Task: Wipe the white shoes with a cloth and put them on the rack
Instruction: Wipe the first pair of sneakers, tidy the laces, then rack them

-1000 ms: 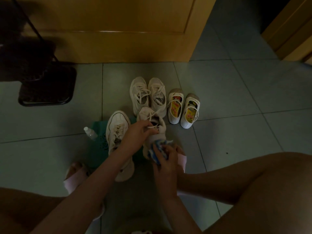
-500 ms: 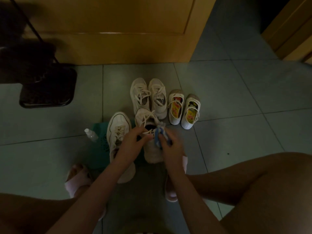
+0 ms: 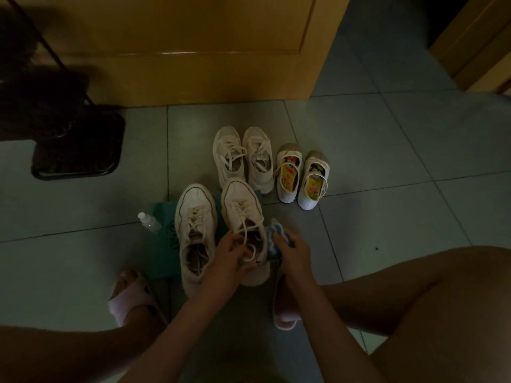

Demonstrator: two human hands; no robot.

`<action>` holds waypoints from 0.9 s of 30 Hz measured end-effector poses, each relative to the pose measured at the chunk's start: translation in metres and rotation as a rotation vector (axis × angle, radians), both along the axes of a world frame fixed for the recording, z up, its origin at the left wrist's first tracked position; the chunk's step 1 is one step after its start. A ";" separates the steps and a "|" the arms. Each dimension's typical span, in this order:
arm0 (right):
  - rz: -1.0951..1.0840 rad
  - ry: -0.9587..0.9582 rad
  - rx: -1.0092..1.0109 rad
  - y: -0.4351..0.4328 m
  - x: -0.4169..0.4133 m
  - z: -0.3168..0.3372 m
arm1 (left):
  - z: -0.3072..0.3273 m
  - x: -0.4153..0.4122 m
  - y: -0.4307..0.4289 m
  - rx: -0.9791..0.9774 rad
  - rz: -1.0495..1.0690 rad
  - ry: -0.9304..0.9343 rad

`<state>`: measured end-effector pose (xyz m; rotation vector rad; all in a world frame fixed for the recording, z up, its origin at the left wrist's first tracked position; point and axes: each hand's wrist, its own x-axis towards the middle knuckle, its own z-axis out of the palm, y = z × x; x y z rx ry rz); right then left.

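Two white lace-up sneakers lie side by side on a green mat [image 3: 163, 217]. My left hand [image 3: 231, 258] grips the right-hand sneaker [image 3: 242, 205] at its opening and heel. My right hand [image 3: 293, 251] holds a blue-and-white cloth [image 3: 273, 239] pressed against that sneaker's right side. The other sneaker [image 3: 193, 217] rests untouched just to the left. Farther back stand a second white sneaker pair [image 3: 243, 158] and small white shoes with yellow insoles [image 3: 302, 178]. The dark rack [image 3: 74, 145] is at the upper left.
A small clear bottle [image 3: 149, 223] lies at the mat's left edge. A wooden door [image 3: 179, 48] closes the back. My feet in pink slippers [image 3: 283, 305] and my knees flank the shoes. Grey floor tiles [image 3: 401, 161] stretch to the right.
The held sneaker has gone from tipped up in my left hand to lying flat on the mat. My right hand with the cloth moved along its right side.
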<state>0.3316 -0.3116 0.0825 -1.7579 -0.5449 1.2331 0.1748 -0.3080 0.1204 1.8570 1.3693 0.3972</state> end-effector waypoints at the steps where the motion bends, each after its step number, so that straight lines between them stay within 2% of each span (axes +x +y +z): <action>1: -0.002 -0.008 -0.008 -0.003 0.000 -0.004 | -0.001 0.001 -0.003 0.008 0.013 0.003; 7: -0.066 0.005 0.006 -0.011 0.000 -0.018 | 0.005 0.014 -0.005 0.067 0.285 -0.036; 10: -0.021 0.094 0.043 -0.003 0.000 -0.013 | 0.007 0.028 -0.002 -0.024 0.400 -0.085; 12: 0.077 0.087 0.047 -0.001 -0.002 -0.007 | 0.006 0.037 -0.002 -0.122 0.408 -0.114; 14: 0.174 -0.036 0.052 -0.002 -0.004 -0.002 | 0.003 0.042 -0.002 -0.171 0.393 -0.081; 17: 0.200 -0.184 0.057 -0.007 0.002 -0.014 | 0.001 0.044 -0.002 -0.194 0.378 -0.017; 22: 0.238 -0.235 -0.008 -0.020 0.012 -0.024 | -0.005 0.041 0.000 -0.195 0.406 -0.038; 25: 0.080 -0.110 -0.001 -0.014 0.012 -0.019 | -0.010 0.034 0.005 -0.204 0.412 -0.099; 27: 0.073 -0.058 0.067 -0.001 0.012 -0.010 | -0.010 0.029 0.004 -0.209 0.415 -0.134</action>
